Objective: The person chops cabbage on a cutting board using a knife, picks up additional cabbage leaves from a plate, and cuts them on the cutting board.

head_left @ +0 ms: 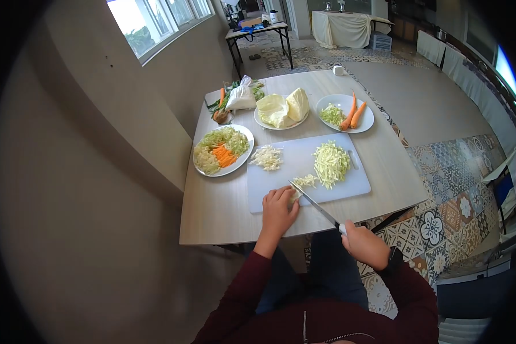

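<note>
While palm-down, left hand on cabbage; right hand around knife

The desk is pale beige with faint wood grain. Toward its front edge, the cutting board is bluish white, the shredded cabbage yellow-green, the knife silver with a white handle. Near the far right corner, carrots are orange.

Cutting board is lying on table, shredded cabbage heap is resting on its right side, vegetable plate is sitting left, carrot plate is sitting behind.
</note>
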Motion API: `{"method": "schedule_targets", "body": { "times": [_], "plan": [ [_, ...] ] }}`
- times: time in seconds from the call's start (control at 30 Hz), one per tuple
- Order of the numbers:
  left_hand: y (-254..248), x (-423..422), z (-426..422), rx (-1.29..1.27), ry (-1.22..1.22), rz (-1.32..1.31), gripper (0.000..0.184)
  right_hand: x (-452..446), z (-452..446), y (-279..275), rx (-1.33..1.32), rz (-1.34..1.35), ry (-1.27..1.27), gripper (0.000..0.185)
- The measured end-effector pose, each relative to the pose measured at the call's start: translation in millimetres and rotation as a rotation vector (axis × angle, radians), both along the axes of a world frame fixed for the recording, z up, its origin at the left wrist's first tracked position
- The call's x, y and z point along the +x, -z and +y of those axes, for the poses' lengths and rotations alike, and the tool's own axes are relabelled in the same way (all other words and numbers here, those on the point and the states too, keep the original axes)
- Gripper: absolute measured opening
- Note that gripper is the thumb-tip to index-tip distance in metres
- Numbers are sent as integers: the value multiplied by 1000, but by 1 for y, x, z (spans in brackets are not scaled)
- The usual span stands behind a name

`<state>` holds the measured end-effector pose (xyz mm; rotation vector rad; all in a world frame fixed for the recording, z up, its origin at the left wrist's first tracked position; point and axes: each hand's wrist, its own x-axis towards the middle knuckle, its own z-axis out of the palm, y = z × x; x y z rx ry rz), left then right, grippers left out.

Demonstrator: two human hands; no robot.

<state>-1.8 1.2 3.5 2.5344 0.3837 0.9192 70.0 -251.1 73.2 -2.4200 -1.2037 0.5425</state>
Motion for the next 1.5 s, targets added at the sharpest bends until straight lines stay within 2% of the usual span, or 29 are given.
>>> {"method": "schedule_targets", "body": {
  "times": [0.23, 0.63, 1.5],
  "plan": [
    [-4, -1, -2, 8, -2, -18, 24, -2, 24, 14, 93, -147, -5, 14],
    [-2, -1, -1, 18, 3, -39, 25, -23, 1, 1, -21, -87, 117, 24],
    [0, -1, 0, 24, 1, -33, 23, -25, -3, -15, 50, -151, 139, 26]
  ]
}}
